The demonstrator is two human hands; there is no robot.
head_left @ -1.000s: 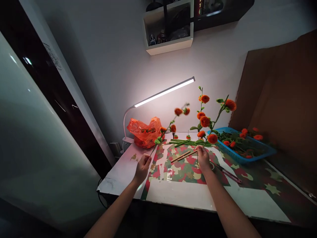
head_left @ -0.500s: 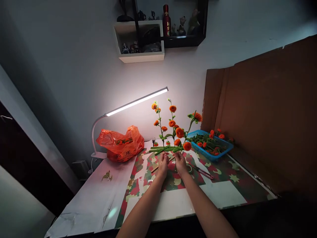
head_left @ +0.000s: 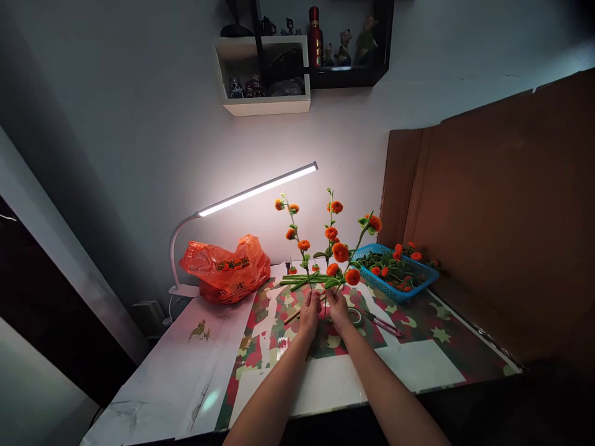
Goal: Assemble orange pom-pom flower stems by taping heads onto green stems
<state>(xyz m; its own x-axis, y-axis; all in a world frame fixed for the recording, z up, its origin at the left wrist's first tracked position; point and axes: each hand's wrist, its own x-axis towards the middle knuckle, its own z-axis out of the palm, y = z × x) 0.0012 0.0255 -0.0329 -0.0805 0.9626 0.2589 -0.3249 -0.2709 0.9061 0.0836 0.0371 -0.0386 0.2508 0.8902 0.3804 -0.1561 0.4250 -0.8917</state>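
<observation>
My left hand (head_left: pixel 310 313) is closed round the lower stem of one flower branch (head_left: pixel 304 245), which carries several small orange pompom-like blooms and green leaves and leans left. In my right hand (head_left: pixel 338 310), closed too, are the stems of a taller upright branch (head_left: pixel 331 233) and a branch (head_left: pixel 352 277) slanting right, both with orange flowers. The two hands are close together, low over the table, and partly hide the stem ends. Behind them lies a bundle of green stems (head_left: pixel 297 280). A wooden stick (head_left: pixel 291 318) and a tape roll (head_left: pixel 356 316) lie near the hands.
A blue basket (head_left: pixel 390 291) of orange flowers and greenery stands at the right, beside a tall cardboard panel (head_left: pixel 493 204). An orange plastic bag (head_left: pixel 218 272) sits back left by a lit lamp (head_left: pixel 260 189). Pink-handled scissors (head_left: pixel 388 326) lie right of my hands.
The left-hand branch has tilted further left and the upright one has shifted right, widening the gap between them. Both hands have moved slightly closer to each other.
</observation>
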